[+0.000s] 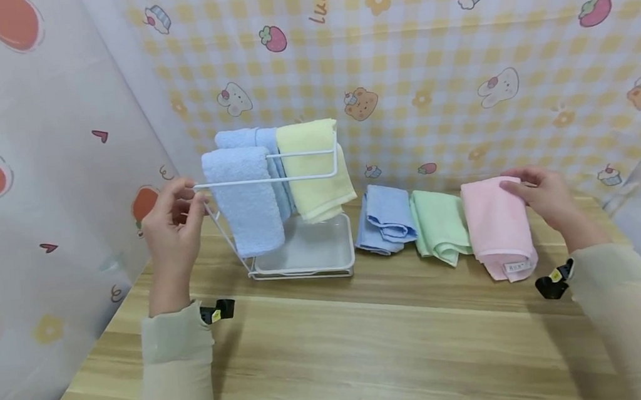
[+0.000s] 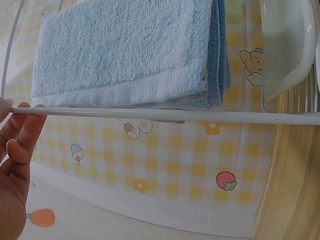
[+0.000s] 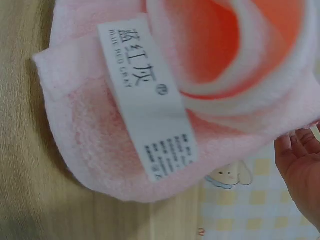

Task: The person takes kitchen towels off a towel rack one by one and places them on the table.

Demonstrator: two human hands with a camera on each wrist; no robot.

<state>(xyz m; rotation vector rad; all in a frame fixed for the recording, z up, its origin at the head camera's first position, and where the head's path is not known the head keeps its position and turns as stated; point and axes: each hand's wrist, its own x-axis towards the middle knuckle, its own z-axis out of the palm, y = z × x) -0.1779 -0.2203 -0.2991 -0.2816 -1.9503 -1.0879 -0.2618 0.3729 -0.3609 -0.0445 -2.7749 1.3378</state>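
Note:
A white wire towel rack (image 1: 240,183) stands at the left of the table, and my left hand (image 1: 172,221) pinches its upper left corner between thumb and fingers. Over its bars hang light blue towels (image 1: 244,200) and a yellow towel (image 1: 315,169). On the right, my right hand (image 1: 543,195) holds the top right edge of a folded pink towel (image 1: 497,217), thumb in front. The pink towel's white label (image 3: 147,95) shows close up in the right wrist view. In the left wrist view, my fingers (image 2: 30,130) touch the end of a white bar (image 2: 175,114).
A grey-white tray (image 1: 303,261) sits in the rack's base. Between the rack and the pink towel lie a folded blue towel (image 1: 387,220) and a folded green towel (image 1: 441,225). A patterned cloth (image 1: 400,62) hangs behind the wooden table (image 1: 366,347).

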